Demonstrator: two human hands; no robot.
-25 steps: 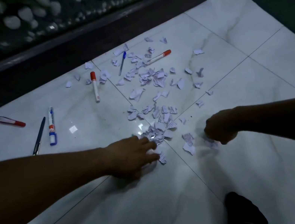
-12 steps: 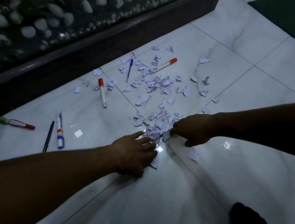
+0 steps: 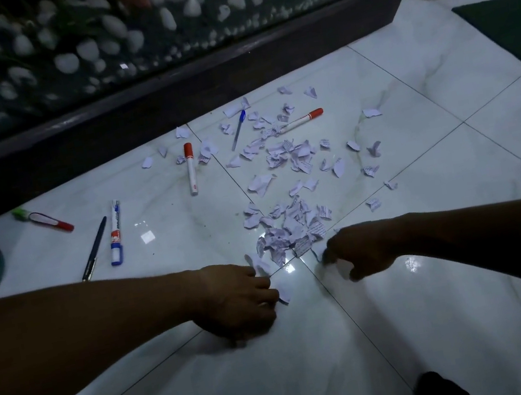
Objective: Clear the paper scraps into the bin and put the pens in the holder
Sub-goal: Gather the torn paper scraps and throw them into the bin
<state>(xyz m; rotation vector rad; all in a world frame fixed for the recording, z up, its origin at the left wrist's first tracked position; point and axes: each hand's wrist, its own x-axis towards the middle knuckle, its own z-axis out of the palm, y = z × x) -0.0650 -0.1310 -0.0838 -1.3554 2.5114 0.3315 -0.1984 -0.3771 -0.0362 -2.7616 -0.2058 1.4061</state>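
Glossy tile floor [image 3: 448, 321], scraps [image 3: 292, 230] mid-scene, thin, light, slide easily: rake, then pinch bunches. Left hand [image 3: 239, 300] grip curled on one scrap; right hand [image 3: 363, 254] closed, contents unclear. Pens [image 3: 190, 168] far-left.

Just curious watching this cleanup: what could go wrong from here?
The paper scraps are small and widely scattered, so outlying ones like the scrap far right may get missed. The red-capped marker and blue pen lie among scraps and could get scooped up too. The glossy tile floor may let pieces slide away from the left hand.
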